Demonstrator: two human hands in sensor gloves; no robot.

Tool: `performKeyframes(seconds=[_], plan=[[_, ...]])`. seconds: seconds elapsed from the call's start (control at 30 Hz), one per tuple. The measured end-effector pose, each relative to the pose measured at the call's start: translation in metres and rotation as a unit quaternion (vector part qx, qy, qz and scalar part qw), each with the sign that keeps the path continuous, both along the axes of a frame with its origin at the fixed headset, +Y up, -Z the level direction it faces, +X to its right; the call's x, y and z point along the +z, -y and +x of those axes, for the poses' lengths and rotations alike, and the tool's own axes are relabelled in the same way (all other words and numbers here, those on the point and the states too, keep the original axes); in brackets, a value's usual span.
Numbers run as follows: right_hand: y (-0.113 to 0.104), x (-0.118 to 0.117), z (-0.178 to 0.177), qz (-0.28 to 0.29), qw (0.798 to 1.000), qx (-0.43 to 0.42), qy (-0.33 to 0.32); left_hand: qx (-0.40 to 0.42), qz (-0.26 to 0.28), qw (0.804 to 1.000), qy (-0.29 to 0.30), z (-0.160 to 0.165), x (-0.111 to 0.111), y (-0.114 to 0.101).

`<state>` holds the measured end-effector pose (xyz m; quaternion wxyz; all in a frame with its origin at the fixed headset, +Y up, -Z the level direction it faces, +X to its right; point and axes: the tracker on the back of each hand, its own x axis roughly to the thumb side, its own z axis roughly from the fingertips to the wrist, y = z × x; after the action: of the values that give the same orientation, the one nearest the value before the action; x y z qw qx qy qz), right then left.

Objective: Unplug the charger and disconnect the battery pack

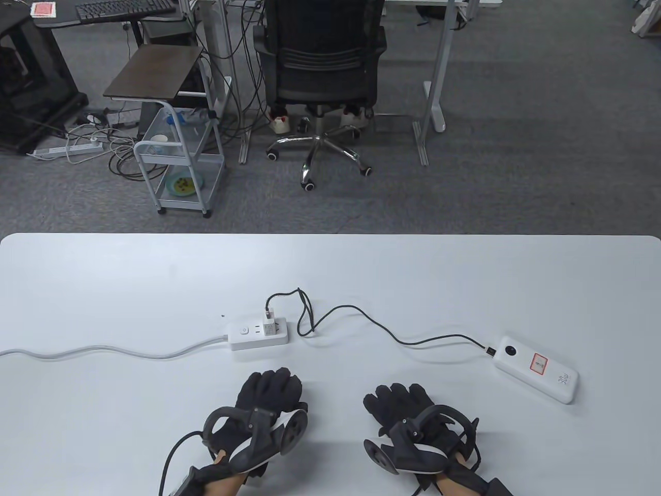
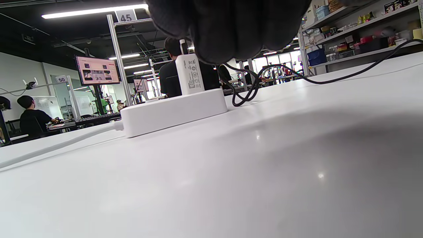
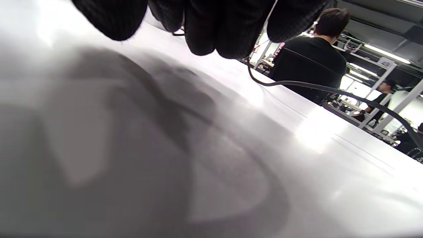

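Observation:
A white charger [image 1: 269, 327] [image 2: 189, 74] stands plugged into a white power strip [image 1: 258, 336] [image 2: 172, 111] at the table's middle. A black cable [image 1: 361, 323] [image 2: 251, 89] [image 3: 317, 87] runs from the charger to a white battery pack [image 1: 536, 368] at the right, where it is plugged in. My left hand [image 1: 268, 395] [image 2: 231, 29] rests on the table just in front of the strip, fingers loosely curled, holding nothing. My right hand [image 1: 397, 405] [image 3: 205, 23] rests beside it, also holding nothing, well left of the battery pack.
The strip's grey cord [image 1: 103, 352] trails off the table's left edge. Beyond the white table [image 1: 129, 289] stand an office chair [image 1: 320, 77], a small cart [image 1: 178, 165] and desks on grey carpet. People sit in the background of the wrist views.

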<state>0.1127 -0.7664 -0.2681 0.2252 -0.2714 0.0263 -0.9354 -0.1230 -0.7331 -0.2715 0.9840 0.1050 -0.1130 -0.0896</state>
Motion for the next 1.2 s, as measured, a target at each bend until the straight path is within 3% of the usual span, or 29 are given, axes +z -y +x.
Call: performKeyframes(seconds=[0.27, 0.67, 0.93, 1.2], plan=[[-0.012, -0.011, 0.02, -0.018, 0.993, -0.072, 0.087, 0.024, -0.012, 1.0, 0.002, -0.001, 0.001, -0.005], [-0.021, -0.027, 0.074, -0.005, 0.974, -0.101, 0.204, 0.021, -0.016, 1.0, 0.004, 0.002, 0.001, -0.004], [-0.026, -0.048, 0.125, 0.021, 0.942, -0.129, 0.309, 0.017, -0.018, 1.0, 0.003, 0.001, 0.002, -0.003], [-0.021, -0.073, 0.179, -0.011, 0.898, -0.145, 0.415, 0.033, -0.026, 0.999, -0.002, -0.004, -0.002, -0.005]])
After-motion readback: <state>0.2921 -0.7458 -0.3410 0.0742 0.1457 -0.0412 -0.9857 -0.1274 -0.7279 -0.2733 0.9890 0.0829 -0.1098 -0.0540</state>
